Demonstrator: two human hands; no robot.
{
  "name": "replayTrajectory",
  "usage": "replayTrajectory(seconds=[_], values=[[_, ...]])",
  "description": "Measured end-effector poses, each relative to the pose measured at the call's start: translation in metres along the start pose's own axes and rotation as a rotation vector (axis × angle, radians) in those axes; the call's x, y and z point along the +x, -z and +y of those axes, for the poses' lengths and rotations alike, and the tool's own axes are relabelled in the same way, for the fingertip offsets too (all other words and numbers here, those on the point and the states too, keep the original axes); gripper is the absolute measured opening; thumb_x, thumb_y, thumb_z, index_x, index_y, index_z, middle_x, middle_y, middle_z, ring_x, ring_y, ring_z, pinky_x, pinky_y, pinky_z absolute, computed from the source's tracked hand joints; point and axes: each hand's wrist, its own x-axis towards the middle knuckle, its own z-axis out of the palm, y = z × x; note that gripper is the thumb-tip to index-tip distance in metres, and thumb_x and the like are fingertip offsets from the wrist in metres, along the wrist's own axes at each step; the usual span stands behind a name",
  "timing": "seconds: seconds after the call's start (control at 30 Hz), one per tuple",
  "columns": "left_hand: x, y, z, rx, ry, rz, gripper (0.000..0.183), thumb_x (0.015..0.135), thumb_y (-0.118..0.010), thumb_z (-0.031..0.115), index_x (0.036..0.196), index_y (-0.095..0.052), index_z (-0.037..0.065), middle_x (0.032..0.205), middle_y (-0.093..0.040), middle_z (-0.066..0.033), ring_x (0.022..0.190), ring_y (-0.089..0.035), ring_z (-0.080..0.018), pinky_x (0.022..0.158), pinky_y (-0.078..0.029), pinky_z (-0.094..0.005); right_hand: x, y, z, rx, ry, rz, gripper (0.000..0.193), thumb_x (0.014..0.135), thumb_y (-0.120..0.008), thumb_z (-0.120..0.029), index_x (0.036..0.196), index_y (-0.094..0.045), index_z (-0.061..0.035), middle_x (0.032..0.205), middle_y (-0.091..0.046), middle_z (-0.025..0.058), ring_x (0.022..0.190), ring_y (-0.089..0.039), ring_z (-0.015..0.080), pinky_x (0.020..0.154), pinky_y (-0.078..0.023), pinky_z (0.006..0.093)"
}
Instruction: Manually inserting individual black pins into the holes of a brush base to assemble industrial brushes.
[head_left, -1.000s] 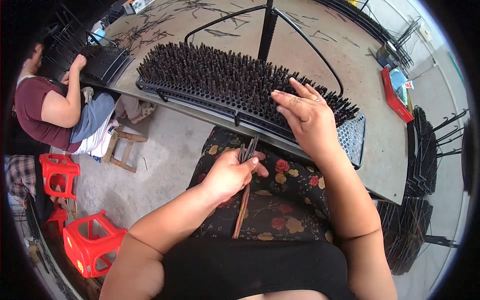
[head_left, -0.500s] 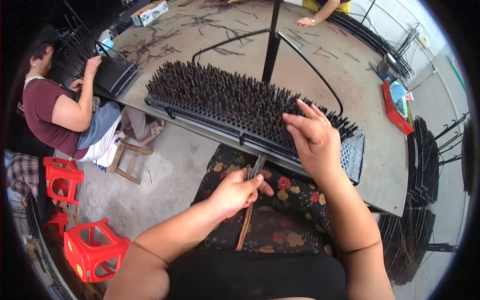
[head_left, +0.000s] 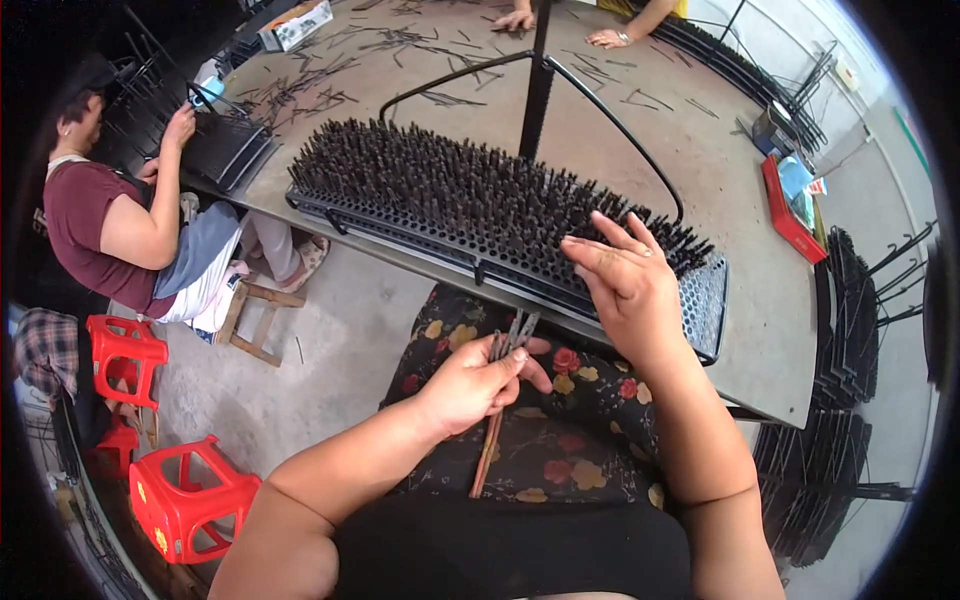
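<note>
My left hand point(head_left: 478, 380) is closed around a small bundle of thin dark metal rods point(head_left: 497, 400) held over my flowered lap. My right hand point(head_left: 628, 285) reaches forward with its fingers pinched at the near right part of a perforated black tray point(head_left: 705, 305). The tray sits on the table edge and is packed with upright dark rods point(head_left: 450, 190). Whether a rod is between the right fingertips cannot be told.
A black bent-wire stand point(head_left: 538, 85) rises from the brown table point(head_left: 700, 150), which carries scattered loose rods. A person in a maroon top point(head_left: 105, 230) works at the left on another tray. Red plastic stools point(head_left: 185, 495) stand lower left. Another person's hands point(head_left: 610, 38) rest far across. Black racks point(head_left: 860, 310) lean right.
My right hand has shifted slightly along the tray's near edge, fingers drawing together. My left hand with the bundle has stayed over my lap. The view has tilted a little.
</note>
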Motion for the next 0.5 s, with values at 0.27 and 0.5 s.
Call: replayTrajectory(seconds=[0.27,0.5], values=[[0.0015,-0.0013,-0.0028,-0.012,-0.014,0.040,0.035,0.103,-0.040,0.021,0.127,-0.047,-0.004,0.095,-0.065,-0.0161,0.051,-0.039,-0.0050,0.045,-0.031,-0.0177,0.0034,-0.0006,0.0014,0.034,-0.078,0.016,0.020,0.081,-0.065,-0.001,0.099,-0.070,-0.0082,0.102,-0.071,0.0075,0.119,-0.057,0.0293,0.106,-0.037,0.0452],[0.0017,-0.0038,0.0030,-0.018,-0.047,-0.013,0.035,0.102,-0.041,0.022,0.125,-0.049,-0.004,0.096,-0.065,-0.0162,0.051,-0.039,-0.0055,0.045,-0.031,-0.0184,0.0013,0.0066,-0.0035,-0.005,0.029,0.034,0.019,0.081,-0.065,-0.004,0.100,-0.070,-0.0071,0.099,-0.071,0.0092,0.109,-0.062,0.0309,0.096,-0.046,0.0434]])
